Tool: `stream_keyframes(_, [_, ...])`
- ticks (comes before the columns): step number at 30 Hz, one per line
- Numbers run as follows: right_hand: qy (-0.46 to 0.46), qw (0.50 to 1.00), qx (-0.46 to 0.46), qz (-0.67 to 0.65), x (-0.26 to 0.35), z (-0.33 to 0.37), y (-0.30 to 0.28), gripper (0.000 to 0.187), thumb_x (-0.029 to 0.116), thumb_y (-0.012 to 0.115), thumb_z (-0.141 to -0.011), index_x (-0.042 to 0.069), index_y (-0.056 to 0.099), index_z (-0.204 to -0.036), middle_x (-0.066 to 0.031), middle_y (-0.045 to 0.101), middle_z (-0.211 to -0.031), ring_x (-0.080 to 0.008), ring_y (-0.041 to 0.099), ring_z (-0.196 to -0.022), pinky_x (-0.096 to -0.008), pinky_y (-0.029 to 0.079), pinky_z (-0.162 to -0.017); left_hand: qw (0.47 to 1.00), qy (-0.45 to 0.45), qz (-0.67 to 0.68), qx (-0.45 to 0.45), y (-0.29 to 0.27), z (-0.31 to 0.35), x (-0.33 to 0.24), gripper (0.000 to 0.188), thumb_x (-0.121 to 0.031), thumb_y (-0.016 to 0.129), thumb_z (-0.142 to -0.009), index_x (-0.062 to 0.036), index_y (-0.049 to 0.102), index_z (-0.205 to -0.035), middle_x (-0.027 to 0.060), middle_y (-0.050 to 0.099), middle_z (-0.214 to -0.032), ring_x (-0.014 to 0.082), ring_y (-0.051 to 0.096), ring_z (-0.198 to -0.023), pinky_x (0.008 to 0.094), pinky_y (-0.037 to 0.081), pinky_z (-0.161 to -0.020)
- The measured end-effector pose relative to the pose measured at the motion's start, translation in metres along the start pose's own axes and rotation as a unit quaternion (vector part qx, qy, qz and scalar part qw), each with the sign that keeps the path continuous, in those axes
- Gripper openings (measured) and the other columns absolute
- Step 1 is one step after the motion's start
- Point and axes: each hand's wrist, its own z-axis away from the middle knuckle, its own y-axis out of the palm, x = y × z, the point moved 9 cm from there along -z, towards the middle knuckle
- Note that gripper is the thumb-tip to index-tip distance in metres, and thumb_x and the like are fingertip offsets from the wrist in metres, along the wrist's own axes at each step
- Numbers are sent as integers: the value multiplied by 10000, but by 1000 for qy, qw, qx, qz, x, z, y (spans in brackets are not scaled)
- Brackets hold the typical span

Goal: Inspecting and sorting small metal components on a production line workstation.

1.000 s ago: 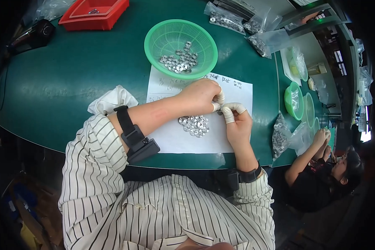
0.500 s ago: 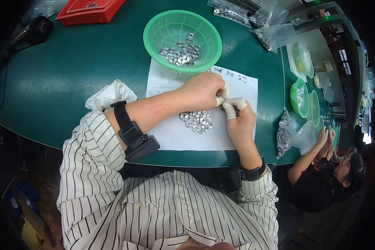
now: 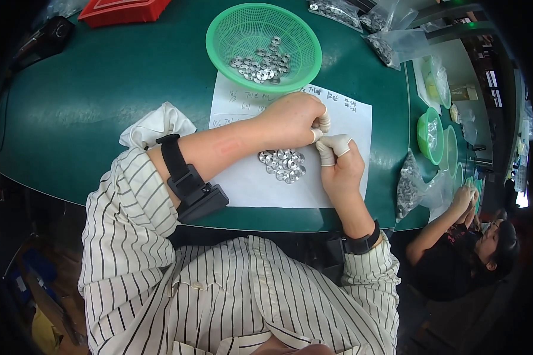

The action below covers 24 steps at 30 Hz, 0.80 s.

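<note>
My left hand (image 3: 296,120) and my right hand (image 3: 344,165) meet over the right half of a white paper sheet (image 3: 243,190), white cots on their fingertips. Both are closed in a pinch, fingertips nearly touching; whatever sits between them is too small or hidden to make out. Just below my left wrist, left of my right hand, lies a pile of round silver metal discs with centre holes (image 3: 282,165). Beyond my left hand a green mesh basket (image 3: 317,54) overlaps the paper's far edge. More such discs (image 3: 260,70) rest inside it.
At the far left stand a red tray (image 3: 124,14) and a black device (image 3: 41,44). Clear bags of metal parts lie at the far right (image 3: 385,48) and near right (image 3: 410,188). Past the table seam are green baskets (image 3: 429,136) and another person (image 3: 465,248) with raised hands.
The basket, paper and disc pile sit slightly higher and further right in the picture, as the whole view has shifted. My hands keep their pinch, with little change between them.
</note>
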Motion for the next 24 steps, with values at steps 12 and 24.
stream_keyframes(12, [35, 999, -4, -41, -4, 6, -3, 80, 28, 666, -807, 45, 604, -854, -80, 601, -794, -215, 581, -691, -295, 469, -618, 1000, 15, -8, -15, 2, 1, 0, 104, -59, 666, -683, -8, 650, -772, 118, 630, -776, 257, 615, -733, 358, 485, -667])
stream_keyframes(24, [95, 992, 15, -87, -20, 3, 2, 81, 22, 675, -816, 31, 614, -869, -57, 587, -765, -123, 559, -670, -238, 453, -624, 1000, 6, -9, -8, 2, 2, 3, 98, -68, 651, -675, -22, 655, -761, 124, 641, -795, 279, 618, -785, 379, 486, -710])
